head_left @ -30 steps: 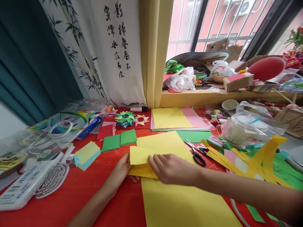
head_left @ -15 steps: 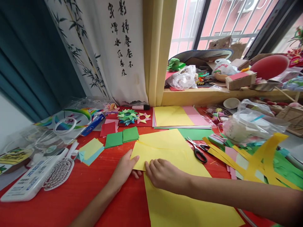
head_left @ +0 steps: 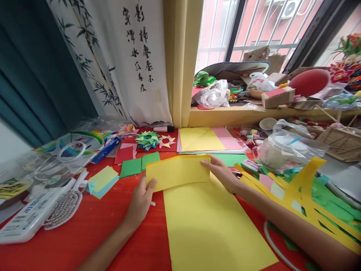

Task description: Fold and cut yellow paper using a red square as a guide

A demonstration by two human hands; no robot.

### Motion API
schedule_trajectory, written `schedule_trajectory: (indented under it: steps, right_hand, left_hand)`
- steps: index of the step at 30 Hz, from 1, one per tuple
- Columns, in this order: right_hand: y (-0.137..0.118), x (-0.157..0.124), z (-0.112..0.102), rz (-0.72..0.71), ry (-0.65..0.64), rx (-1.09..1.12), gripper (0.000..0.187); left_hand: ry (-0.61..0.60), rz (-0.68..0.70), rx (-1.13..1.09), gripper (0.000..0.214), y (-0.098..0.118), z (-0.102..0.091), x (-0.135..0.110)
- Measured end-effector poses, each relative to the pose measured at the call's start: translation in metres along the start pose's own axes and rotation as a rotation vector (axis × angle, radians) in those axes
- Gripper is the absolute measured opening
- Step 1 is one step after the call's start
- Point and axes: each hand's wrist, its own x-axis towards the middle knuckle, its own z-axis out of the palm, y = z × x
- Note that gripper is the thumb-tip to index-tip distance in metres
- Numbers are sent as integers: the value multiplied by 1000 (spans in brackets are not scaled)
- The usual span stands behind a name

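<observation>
A strip of yellow paper (head_left: 177, 171) is stretched between both hands, with a darker yellow line along its top edge. My left hand (head_left: 142, 199) pinches its left end, thumb on the front. At the upper right corner, my right hand (head_left: 218, 169) grips it between thumb and fingers. Beneath it lies a larger yellow sheet (head_left: 217, 229) on the red table; the strip hides its far part. The scissors (head_left: 237, 174) are mostly covered by my right forearm.
Green paper squares (head_left: 130, 168) and a yellow-and-blue paper stack (head_left: 104, 180) lie left. Folded paper rings (head_left: 148, 140) and a sheet stack (head_left: 197, 139) sit behind. A hairbrush (head_left: 63, 209) is far left. Yellow paper offcuts (head_left: 301, 188) crowd the right.
The yellow strip has been lifted and tilted up off the sheet. My right hand has moved from its lower edge to its upper right corner. My left hand keeps the left end.
</observation>
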Motion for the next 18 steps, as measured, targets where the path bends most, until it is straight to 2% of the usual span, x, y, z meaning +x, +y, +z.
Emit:
schedule_trajectory:
  steps: [5, 12, 18]
  right_hand:
    - [-2, -6, 9, -62, 19, 150, 26]
    - [7, -8, 7, -20, -1, 216, 29]
    - [12, -10, 8, 35, -28, 279, 31]
  left_hand:
    - [16, 42, 28, 32, -4, -2, 7]
    - [-43, 8, -190, 40, -10, -3, 11]
    - [-45, 11, -236, 42, -11, -3, 13]
